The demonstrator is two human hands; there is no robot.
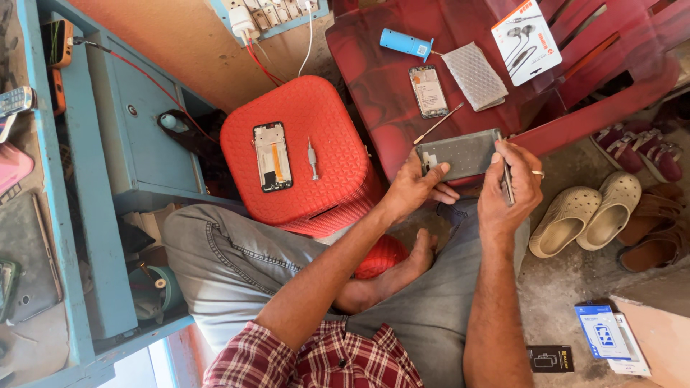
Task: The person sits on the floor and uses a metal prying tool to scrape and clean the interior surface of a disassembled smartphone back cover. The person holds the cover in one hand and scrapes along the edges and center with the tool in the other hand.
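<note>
Two hands meet a bit right of frame centre, over our lap. Our left hand (420, 185) cups a grey phone back panel (460, 152) from below, thumb laid across its near edge, so the grip is pressed on the panel & keeps it level, inner face up. Our right hand (512, 185) is at the panel's right end, fingers pinched on a thin dark tool (507, 183) (a blade or tweezers, too small to tell); a ring shows on one finger. The tool's tip is hidden behind the fingers, so we can't tell if it touches the panel.

Other parts are laid within arm's reach. On the red stool (295, 154), left of centre, a stripped phone frame (272, 156) lies flat w/ a small screwdriver (312, 159) just beside it, apart. On the red plastic chair (402, 79), top centre, we see a blue cylinder (406, 43), another phone part (428, 91), a grey textured pad (474, 75), a thin metal pick (437, 123) & an earphone packet (526, 40), prob. parked there as a spare surface. Pale clogs (586, 212) sit on the floor at right; a blue cabinet (122, 144) fills the left.
</note>
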